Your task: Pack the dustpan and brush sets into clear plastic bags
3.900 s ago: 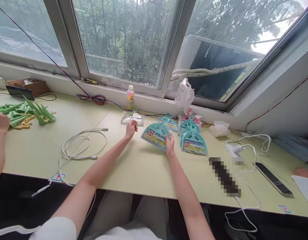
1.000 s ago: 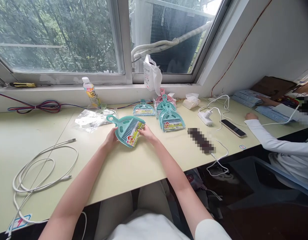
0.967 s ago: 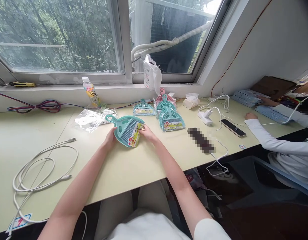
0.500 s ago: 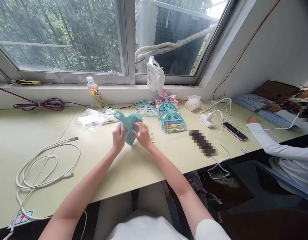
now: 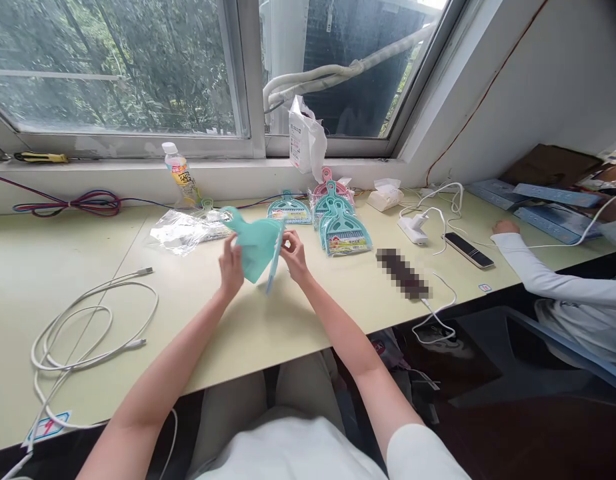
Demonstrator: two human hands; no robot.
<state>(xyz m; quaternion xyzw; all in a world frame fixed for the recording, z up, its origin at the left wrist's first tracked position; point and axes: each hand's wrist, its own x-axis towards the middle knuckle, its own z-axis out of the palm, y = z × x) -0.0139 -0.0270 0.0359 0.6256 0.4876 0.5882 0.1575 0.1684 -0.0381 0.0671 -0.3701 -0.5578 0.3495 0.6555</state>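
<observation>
You're apparently parting pan (image 5: 256,251) and brush (image 5: 276,257), left hand (image 5: 231,268) gripping one, right hand (image 5: 295,257) pinching the other; next, draw them steadily apart.

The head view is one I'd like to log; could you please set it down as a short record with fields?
Left hand: holds a teal dustpan
Right hand: holds the brush, seen edge-on beside the dustpan
Wrapped sets: several, teal and pink, beyond the right hand
Clear wrapping: beyond the left hand
Bottle: behind the wrapping
Phone: right of the wrapped sets
Co-worker's hand: near blue packages
</observation>
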